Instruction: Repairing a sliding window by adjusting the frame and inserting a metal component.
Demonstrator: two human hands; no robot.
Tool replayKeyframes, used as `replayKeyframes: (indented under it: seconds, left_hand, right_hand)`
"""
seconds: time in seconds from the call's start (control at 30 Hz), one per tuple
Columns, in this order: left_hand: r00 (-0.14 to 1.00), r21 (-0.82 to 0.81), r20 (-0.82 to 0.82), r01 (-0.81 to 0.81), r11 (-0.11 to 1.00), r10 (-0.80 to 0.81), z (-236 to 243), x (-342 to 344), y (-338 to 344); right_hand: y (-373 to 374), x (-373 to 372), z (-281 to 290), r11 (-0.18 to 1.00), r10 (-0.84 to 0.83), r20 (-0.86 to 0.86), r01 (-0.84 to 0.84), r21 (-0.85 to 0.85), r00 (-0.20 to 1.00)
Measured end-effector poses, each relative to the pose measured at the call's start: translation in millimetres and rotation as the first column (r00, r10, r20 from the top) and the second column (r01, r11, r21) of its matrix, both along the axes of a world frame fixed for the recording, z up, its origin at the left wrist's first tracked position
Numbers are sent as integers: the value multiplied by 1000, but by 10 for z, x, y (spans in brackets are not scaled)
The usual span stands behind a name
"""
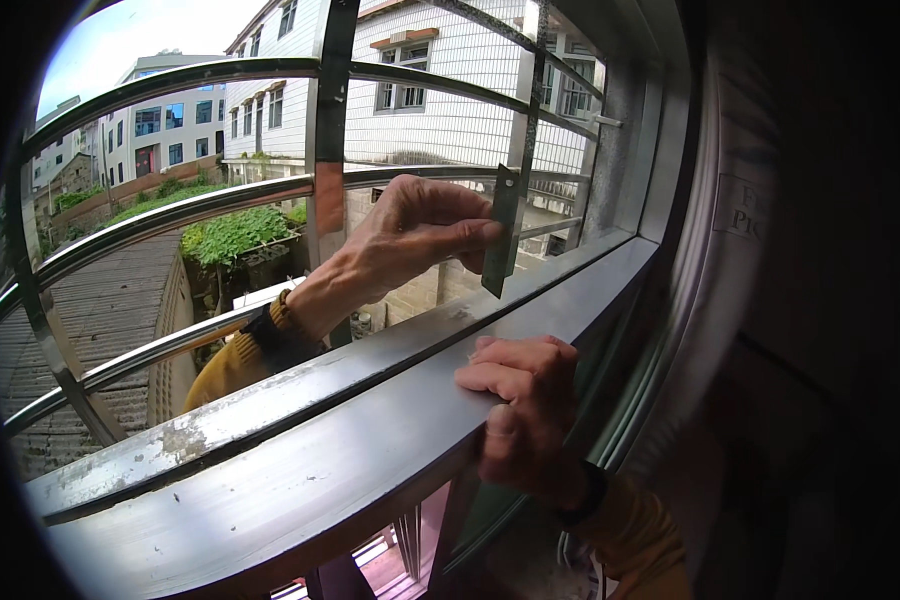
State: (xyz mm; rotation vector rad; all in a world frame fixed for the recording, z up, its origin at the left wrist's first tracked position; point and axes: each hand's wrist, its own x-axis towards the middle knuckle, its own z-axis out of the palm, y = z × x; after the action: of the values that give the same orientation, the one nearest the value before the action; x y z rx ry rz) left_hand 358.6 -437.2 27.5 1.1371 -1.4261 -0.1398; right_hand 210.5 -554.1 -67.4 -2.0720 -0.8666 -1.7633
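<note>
In the head view, a metal window rail [300,480] is running diagonally from lower left to upper right, with a dark groove along its length. Beyond it, metal bars [331,110] are crossing the opening, and open room is lying between the held piece and the side frame [642,150] at right. The person's left hand [430,232] is reaching over the outer side of the rail, pinching a flat, dark green strip [501,235] between thumb and fingers. The strip is standing nearly upright, its long axis leaning slightly right at the top; a small hole is showing near the upper end, and the slanted lower end is pointing down toward the rail. The right hand [530,405] is resting on the rail's inner edge, fingers curled; whether it is gripping anything cannot be told. Outside, leafy plants [240,235] are filling a walled plot.
</note>
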Motion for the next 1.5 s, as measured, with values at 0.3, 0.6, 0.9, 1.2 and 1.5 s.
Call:
replayKeyframes:
  seconds: [0.3, 0.6, 0.9, 1.2, 1.5]
  left_hand:
    - [997, 23, 46, -63, 998, 62, -80, 295, -697]
    - [993, 9, 47, -107, 994, 106, -116, 453, -1229]
    - [977, 31, 85, -198, 980, 194, -99, 508, -1764]
    - [970, -66, -241, -28, 997, 11, -178, 663, -1077]
    - [970, -281, -245, -76, 957, 5, -581, 75, 624]
  right_hand:
    - [-47, 35, -11, 1000, 26, -24, -26, -2, 999]
    - [-42, 17, -38, 995, 80, -38, -77, 68, 996]
    - [-48, -22, -25, 993, 80, -8, -79, 88, 997]
    - [-9, 67, -46, 990, 80, 69, -87, 109, 994]
    - [-32, 81, -37, 992, 84, 123, -94, 80, 989]
